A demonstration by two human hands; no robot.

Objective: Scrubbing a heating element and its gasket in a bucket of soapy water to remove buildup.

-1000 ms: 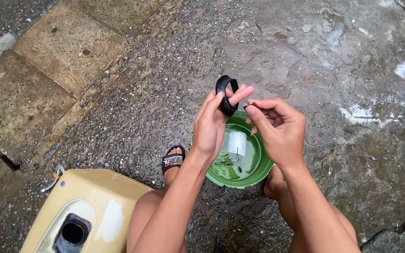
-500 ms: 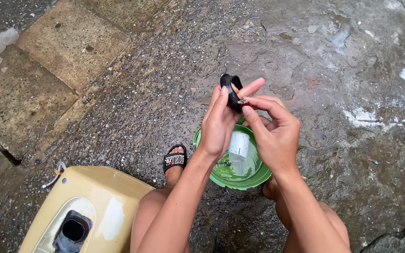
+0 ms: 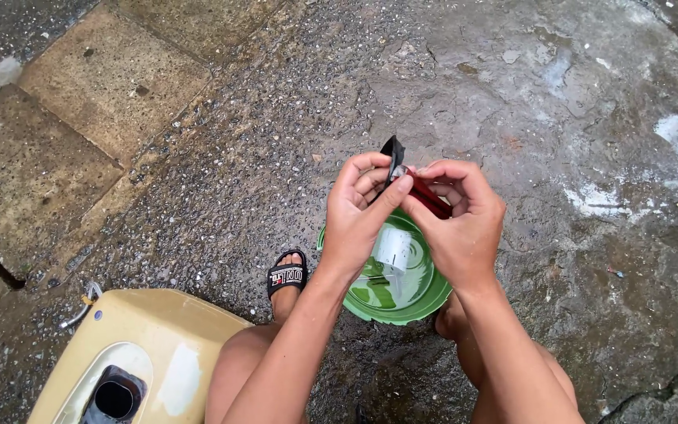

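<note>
The left hand (image 3: pixel 359 212) and the right hand (image 3: pixel 458 213) meet above a green bowl (image 3: pixel 427 294) on the wet ground. The left hand pinches a small black part (image 3: pixel 391 149); the right hand grips a red piece (image 3: pixel 430 196) touching it. A black sandal (image 3: pixel 286 276) with a white label stands left of the bowl. A beige tank (image 3: pixel 143 345) lies near left.

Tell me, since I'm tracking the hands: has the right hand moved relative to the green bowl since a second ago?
Yes. The right hand has closed in toward the left hand, above the green bowl.
</note>
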